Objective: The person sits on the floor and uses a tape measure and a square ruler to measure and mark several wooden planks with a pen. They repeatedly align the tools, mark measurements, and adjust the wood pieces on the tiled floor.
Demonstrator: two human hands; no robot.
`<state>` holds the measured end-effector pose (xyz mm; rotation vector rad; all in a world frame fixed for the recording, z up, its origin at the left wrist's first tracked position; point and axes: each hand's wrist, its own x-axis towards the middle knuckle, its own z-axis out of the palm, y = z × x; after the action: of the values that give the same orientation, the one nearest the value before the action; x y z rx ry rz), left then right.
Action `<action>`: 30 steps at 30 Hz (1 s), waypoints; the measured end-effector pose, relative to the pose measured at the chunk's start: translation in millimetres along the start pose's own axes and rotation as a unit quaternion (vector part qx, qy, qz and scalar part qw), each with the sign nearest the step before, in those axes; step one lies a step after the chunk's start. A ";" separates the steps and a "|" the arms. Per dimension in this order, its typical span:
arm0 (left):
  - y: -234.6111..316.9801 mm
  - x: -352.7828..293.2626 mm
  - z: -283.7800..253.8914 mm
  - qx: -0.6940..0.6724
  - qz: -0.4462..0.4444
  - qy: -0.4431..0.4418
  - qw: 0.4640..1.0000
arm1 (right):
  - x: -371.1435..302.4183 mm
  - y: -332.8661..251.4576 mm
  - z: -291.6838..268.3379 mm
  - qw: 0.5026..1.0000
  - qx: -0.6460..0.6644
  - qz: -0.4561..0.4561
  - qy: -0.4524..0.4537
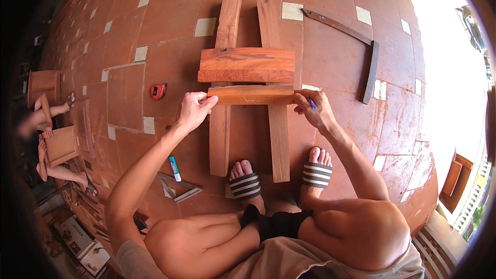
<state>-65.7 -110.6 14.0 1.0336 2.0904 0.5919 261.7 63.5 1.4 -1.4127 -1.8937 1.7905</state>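
A short reddish wooden bar (253, 96) with a small pale mark on its face lies crosswise over two long wooden beams, the left beam (220, 139) and the right beam (279, 142). Its left end is pinched between the thumb and fingers of my left hand (194, 112). At the opposite end, my right hand (319, 109) grips the bar with bent fingers, a blue pen (312, 104) also tucked in them. Just beyond the bar, more reddish wooden pieces (247, 62) lie side by side across the same beams.
A red tape measure (158, 91) rests on the tiled floor at left. Nearer me are a teal-and-white marker (174, 168) and a metal square (187, 195). A large wooden-and-dark-metal square (373, 54) lies at right. Another person (44, 134) sits far left, holding a wooden panel (62, 146).
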 end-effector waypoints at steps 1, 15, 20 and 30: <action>-1.6 -2.8 -1.6 0.026 -0.002 -0.009 1.000 | -2.8 -2.3 -2.4 1.000 -0.011 0.015 -0.015; 2.6 23.9 -33.2 -0.132 -0.158 -0.031 0.978 | 39.9 -4.4 -17.3 0.998 -0.060 -0.004 -0.005; -12.7 33.5 -31.0 -0.205 -0.118 -0.017 0.971 | 49.1 -0.4 -12.7 0.998 -0.048 -0.036 -0.016; -19.2 10.8 -33.6 -0.176 -0.086 -0.066 0.978 | 16.7 5.7 -4.6 0.975 -0.156 -0.154 0.041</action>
<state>-105.3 -115.7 18.4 0.6647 1.8515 0.7505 258.8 77.5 -9.9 -1.1720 -2.2758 1.3177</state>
